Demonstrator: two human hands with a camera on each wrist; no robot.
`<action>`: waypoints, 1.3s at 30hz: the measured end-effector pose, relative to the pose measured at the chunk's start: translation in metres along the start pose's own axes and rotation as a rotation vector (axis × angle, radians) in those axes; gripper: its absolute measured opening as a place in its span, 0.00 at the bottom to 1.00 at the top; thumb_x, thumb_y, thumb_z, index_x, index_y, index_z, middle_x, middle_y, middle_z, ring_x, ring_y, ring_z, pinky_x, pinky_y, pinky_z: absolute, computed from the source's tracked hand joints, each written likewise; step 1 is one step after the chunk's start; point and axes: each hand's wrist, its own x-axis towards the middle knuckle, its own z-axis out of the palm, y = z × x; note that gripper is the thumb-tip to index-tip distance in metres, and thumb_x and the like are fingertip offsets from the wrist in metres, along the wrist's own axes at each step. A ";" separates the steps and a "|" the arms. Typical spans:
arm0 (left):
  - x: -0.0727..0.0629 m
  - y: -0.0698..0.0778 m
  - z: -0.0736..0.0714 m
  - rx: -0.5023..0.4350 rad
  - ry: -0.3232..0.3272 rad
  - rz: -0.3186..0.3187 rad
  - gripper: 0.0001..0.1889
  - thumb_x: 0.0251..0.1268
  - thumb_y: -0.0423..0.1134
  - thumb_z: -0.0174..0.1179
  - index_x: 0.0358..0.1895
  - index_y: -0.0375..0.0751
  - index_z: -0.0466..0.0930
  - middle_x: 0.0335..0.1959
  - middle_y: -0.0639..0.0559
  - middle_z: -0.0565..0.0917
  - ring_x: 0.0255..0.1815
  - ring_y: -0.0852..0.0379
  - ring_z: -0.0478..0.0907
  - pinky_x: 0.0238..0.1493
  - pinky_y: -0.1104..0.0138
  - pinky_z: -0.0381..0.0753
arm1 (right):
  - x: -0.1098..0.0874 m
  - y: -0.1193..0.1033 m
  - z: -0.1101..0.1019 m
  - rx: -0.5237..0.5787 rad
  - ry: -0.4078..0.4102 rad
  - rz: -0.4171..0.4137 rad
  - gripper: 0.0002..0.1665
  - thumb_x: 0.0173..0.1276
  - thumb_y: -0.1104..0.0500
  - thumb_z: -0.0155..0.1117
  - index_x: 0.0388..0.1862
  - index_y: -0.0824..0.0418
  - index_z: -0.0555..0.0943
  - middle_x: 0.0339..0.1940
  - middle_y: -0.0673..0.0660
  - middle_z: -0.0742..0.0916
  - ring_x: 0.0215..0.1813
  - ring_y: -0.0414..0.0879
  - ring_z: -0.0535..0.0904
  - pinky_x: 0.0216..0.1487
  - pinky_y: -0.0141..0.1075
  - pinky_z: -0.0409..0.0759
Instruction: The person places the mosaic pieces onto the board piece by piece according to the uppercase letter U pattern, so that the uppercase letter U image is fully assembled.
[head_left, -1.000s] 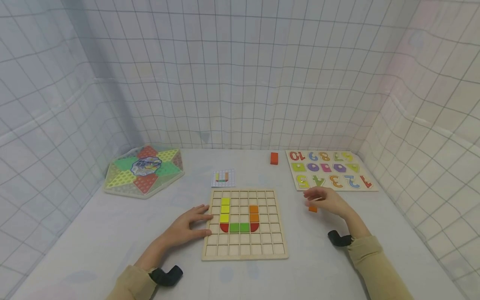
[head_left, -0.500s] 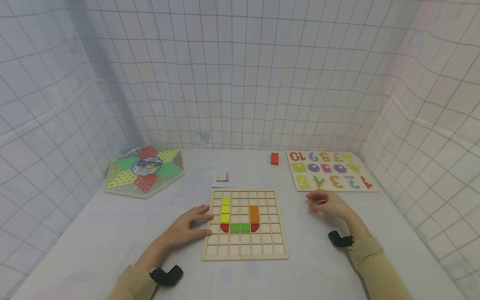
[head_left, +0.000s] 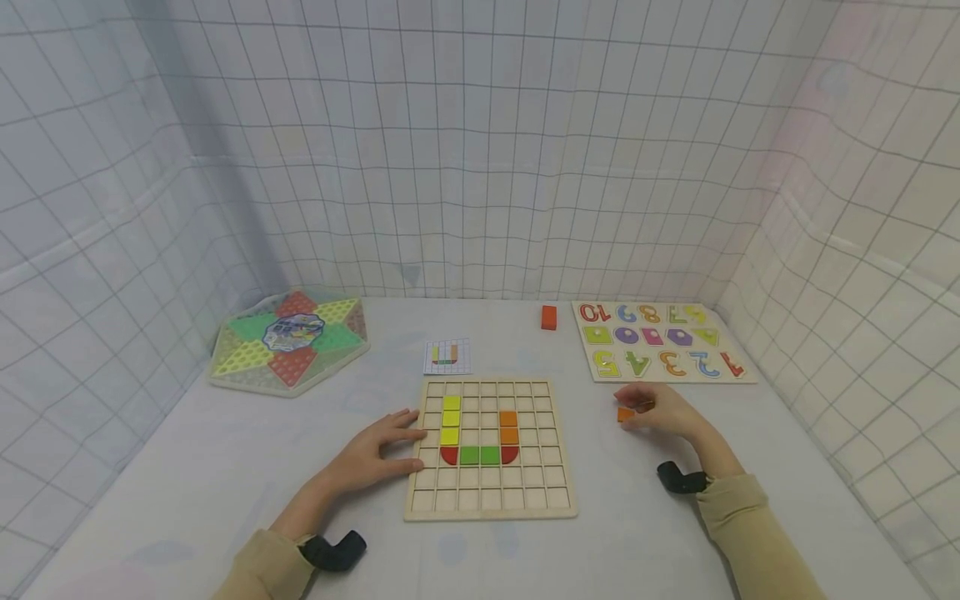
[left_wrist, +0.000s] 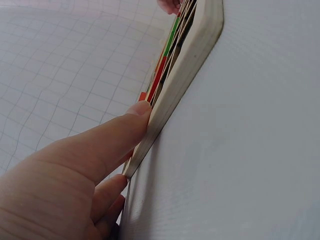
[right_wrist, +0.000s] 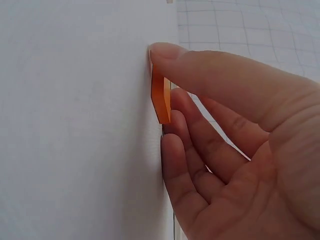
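Note:
A wooden grid board (head_left: 491,500) lies on the table with three yellow tiles (head_left: 450,419), two orange tiles (head_left: 509,427), two green tiles (head_left: 479,455) and two round-cornered red tiles (head_left: 510,455) forming a U. My left hand (head_left: 367,454) touches the board's left edge, fingers extended; in the left wrist view its thumb (left_wrist: 125,122) rests on the rim. Right of the board, my right hand (head_left: 660,411) pinches a loose orange tile (head_left: 626,414) low over the table. The right wrist view shows that tile (right_wrist: 161,97) between thumb and fingers.
A small card (head_left: 447,357) printed with a U pattern lies behind the board. Farther back is a red block (head_left: 549,317). A number and shape puzzle (head_left: 651,372) sits at the back right, a star-patterned game board (head_left: 292,340) at the back left. Grid-lined cloth (head_left: 480,167) surrounds the table.
My right hand has come down slightly toward me, its thumb and fingers closing round the loose orange tile. My left hand and the board have stayed put.

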 end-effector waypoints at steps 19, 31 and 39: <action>0.000 0.000 0.000 0.003 0.004 0.001 0.28 0.52 0.57 0.67 0.57 0.48 0.80 0.69 0.47 0.65 0.72 0.39 0.51 0.67 0.41 0.51 | 0.002 0.002 0.002 -0.031 0.017 0.035 0.24 0.53 0.60 0.74 0.48 0.65 0.79 0.41 0.55 0.83 0.45 0.49 0.77 0.49 0.42 0.76; 0.000 0.004 -0.002 0.006 0.001 -0.001 0.27 0.53 0.54 0.67 0.56 0.48 0.80 0.69 0.46 0.65 0.72 0.38 0.51 0.67 0.41 0.51 | 0.008 -0.002 0.000 0.038 0.024 -0.032 0.25 0.54 0.61 0.73 0.50 0.66 0.78 0.43 0.57 0.84 0.47 0.50 0.78 0.49 0.36 0.77; 0.000 0.004 -0.002 -0.004 -0.004 -0.001 0.27 0.53 0.54 0.67 0.56 0.48 0.80 0.69 0.46 0.65 0.72 0.38 0.51 0.67 0.41 0.50 | 0.026 -0.024 0.012 0.111 0.048 -0.104 0.29 0.54 0.61 0.74 0.54 0.68 0.76 0.44 0.59 0.84 0.47 0.51 0.78 0.48 0.33 0.77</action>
